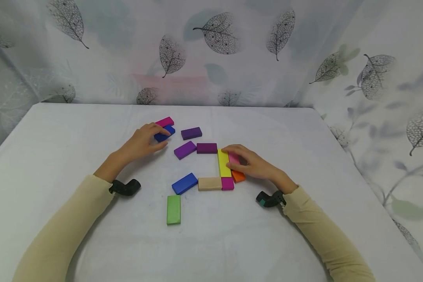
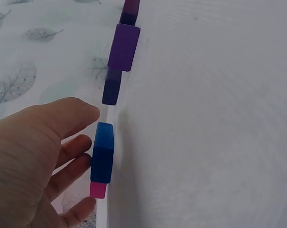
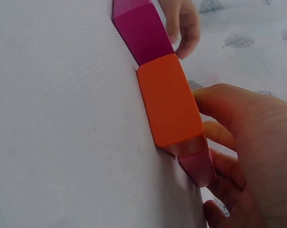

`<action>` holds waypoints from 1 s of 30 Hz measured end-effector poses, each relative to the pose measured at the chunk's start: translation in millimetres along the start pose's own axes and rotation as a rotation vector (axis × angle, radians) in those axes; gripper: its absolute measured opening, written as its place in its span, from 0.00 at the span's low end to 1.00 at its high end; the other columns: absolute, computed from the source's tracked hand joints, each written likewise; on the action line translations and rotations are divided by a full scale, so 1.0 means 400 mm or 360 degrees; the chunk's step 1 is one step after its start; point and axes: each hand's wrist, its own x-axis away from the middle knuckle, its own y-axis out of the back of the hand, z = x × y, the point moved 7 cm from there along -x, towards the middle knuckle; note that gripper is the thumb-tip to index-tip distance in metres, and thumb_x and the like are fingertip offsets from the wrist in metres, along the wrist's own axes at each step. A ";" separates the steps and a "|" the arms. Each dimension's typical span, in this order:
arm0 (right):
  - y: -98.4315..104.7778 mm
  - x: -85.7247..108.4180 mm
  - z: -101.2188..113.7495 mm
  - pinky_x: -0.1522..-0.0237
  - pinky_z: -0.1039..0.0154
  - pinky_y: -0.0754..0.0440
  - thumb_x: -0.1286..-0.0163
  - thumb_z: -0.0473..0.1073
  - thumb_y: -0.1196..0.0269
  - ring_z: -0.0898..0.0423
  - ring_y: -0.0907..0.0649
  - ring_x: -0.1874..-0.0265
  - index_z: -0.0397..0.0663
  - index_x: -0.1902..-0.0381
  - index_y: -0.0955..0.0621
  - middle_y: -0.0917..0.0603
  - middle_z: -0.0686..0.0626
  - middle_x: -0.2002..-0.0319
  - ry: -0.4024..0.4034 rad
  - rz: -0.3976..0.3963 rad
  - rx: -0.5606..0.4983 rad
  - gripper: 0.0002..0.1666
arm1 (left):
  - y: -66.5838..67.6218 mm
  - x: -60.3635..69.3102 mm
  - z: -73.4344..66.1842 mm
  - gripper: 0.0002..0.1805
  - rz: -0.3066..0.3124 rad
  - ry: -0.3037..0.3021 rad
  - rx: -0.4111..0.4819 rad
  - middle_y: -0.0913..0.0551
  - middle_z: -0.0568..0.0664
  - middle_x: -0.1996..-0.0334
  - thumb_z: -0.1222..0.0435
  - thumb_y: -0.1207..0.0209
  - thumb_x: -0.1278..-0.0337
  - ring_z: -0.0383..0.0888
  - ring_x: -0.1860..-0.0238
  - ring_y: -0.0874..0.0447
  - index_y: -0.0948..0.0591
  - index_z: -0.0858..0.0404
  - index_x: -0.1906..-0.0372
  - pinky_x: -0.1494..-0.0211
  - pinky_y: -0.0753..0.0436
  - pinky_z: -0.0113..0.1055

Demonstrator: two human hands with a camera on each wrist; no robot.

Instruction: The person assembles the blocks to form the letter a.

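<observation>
1. Closest to me on the white counter [image 1: 127, 250] I have a green block [image 1: 173, 210], left of the yellow block [image 1: 224, 166] and on its near side.
2. Farther on, also left of the yellow block, the near blue block [image 1: 185, 183] lies aslant. Its corner points at a tan block [image 1: 209, 184], which leads to a magenta block [image 1: 227, 183] at the yellow block's near end.
3. At the yellow block's right I see an orange block [image 1: 238, 176], and a pink block [image 1: 234, 158] beside its upper part.
4. My right hand [image 1: 252, 162] reaches in from the right, its fingers curved and touching the yellow block; I cannot tell whether they grip it.
5. Left of the yellow block's far end lie a plum block [image 1: 206, 148] and a slanted violet block [image 1: 185, 150], with a dark purple block [image 1: 191, 133] beyond.
6. My left hand [image 1: 145, 140], well left of the yellow block, spreads its fingers wide about the far blue block [image 1: 161, 137], the thumb clear of it.
7. Past that, a hot-pink block [image 1: 165, 122] and leaf-printed cloth [image 1: 197, 88] lie beyond the yellow block.
</observation>
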 end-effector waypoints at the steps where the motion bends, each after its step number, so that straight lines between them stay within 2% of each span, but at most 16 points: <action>1: 0.000 0.000 0.000 0.31 0.41 0.41 0.30 0.42 0.38 0.43 0.36 0.31 0.44 0.32 0.30 0.33 0.40 0.32 0.0000 0.0000 0.0003 0.30 | 0.001 -0.001 -0.001 0.17 -0.0008 0.0008 -0.0024 0.25 0.64 0.44 0.65 0.38 0.39 0.62 0.38 0.33 0.20 0.66 0.47 0.38 0.39 0.64; 5: 0.000 -0.001 -0.001 0.31 0.41 0.41 0.30 0.42 0.38 0.43 0.36 0.31 0.44 0.32 0.30 0.33 0.40 0.31 -0.0008 -0.0001 0.0008 0.30 | 0.008 -0.002 0.000 0.16 -0.0047 0.0052 -0.0093 0.26 0.64 0.45 0.64 0.36 0.40 0.61 0.41 0.31 0.19 0.66 0.48 0.40 0.36 0.61; 7: 0.000 -0.002 -0.002 0.31 0.41 0.41 0.30 0.42 0.38 0.43 0.36 0.31 0.45 0.32 0.30 0.34 0.41 0.31 -0.0006 0.0002 0.0002 0.30 | 0.011 -0.001 0.003 0.16 -0.0054 0.0089 -0.0074 0.26 0.64 0.46 0.65 0.36 0.40 0.61 0.43 0.30 0.19 0.67 0.49 0.40 0.33 0.59; 12: -0.001 -0.003 -0.001 0.30 0.42 0.41 0.30 0.42 0.37 0.44 0.36 0.31 0.46 0.32 0.30 0.34 0.42 0.31 0.0003 0.0008 -0.0007 0.31 | 0.010 0.001 0.010 0.15 -0.0018 0.0153 0.0020 0.26 0.63 0.49 0.68 0.36 0.41 0.59 0.47 0.27 0.20 0.68 0.50 0.42 0.27 0.55; 18: 0.001 -0.004 0.002 0.30 0.42 0.41 0.31 0.42 0.37 0.44 0.36 0.31 0.45 0.32 0.30 0.33 0.41 0.32 0.0004 0.0001 -0.0011 0.31 | 0.012 -0.004 0.013 0.18 -0.0005 0.0199 -0.0035 0.26 0.62 0.48 0.63 0.35 0.42 0.57 0.49 0.24 0.21 0.66 0.49 0.46 0.24 0.53; 24: -0.001 -0.005 0.003 0.30 0.42 0.41 0.31 0.41 0.37 0.44 0.36 0.31 0.46 0.32 0.30 0.34 0.41 0.32 0.0007 0.0004 -0.0023 0.30 | 0.007 -0.011 0.018 0.24 0.0062 0.0287 0.0003 0.26 0.66 0.48 0.64 0.36 0.41 0.59 0.48 0.25 0.26 0.70 0.42 0.42 0.24 0.53; 30: 0.000 -0.003 -0.001 0.30 0.42 0.42 0.30 0.42 0.38 0.44 0.36 0.31 0.46 0.32 0.30 0.34 0.41 0.31 -0.0001 -0.0004 -0.0021 0.30 | 0.002 -0.010 0.016 0.30 0.0106 0.0360 -0.0057 0.25 0.68 0.46 0.63 0.37 0.43 0.62 0.44 0.27 0.28 0.73 0.38 0.39 0.27 0.57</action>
